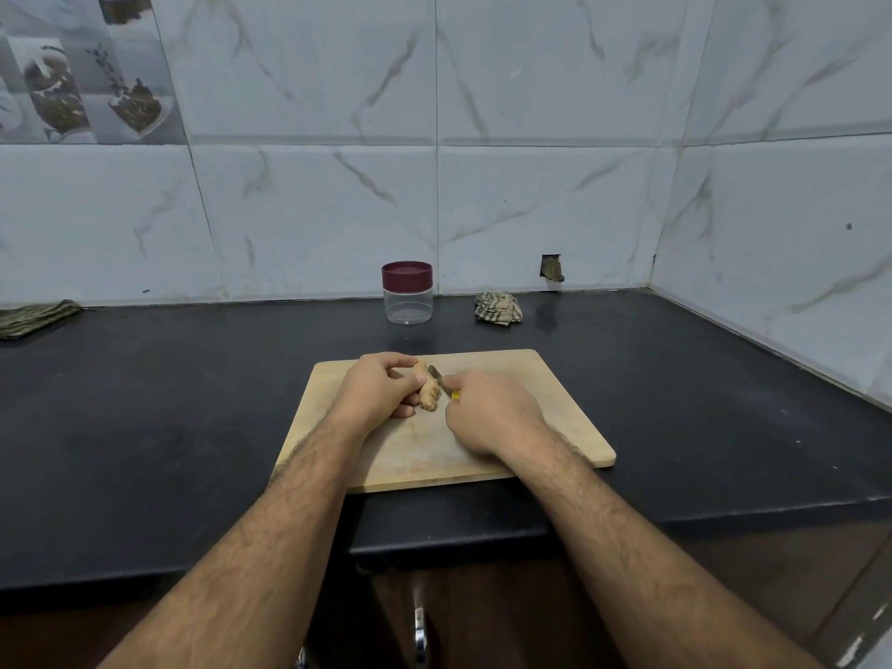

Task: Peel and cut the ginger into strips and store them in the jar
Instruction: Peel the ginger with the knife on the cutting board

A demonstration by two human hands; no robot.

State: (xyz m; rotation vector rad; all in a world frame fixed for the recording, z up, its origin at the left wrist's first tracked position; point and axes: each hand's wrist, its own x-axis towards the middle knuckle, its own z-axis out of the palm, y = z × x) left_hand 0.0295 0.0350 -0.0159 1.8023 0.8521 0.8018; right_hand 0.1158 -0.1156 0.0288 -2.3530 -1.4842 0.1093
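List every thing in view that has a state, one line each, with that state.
ginger: whole, uncut, gripped by the left hand over the board
left hand: fingers curled round the ginger
knife: blade against the ginger, handle hidden in the right hand
right hand: closed round the knife
jar: upright, lid on, empty
cutting board: flat on the counter, no strips on it
checked cloth: crumpled by the wall
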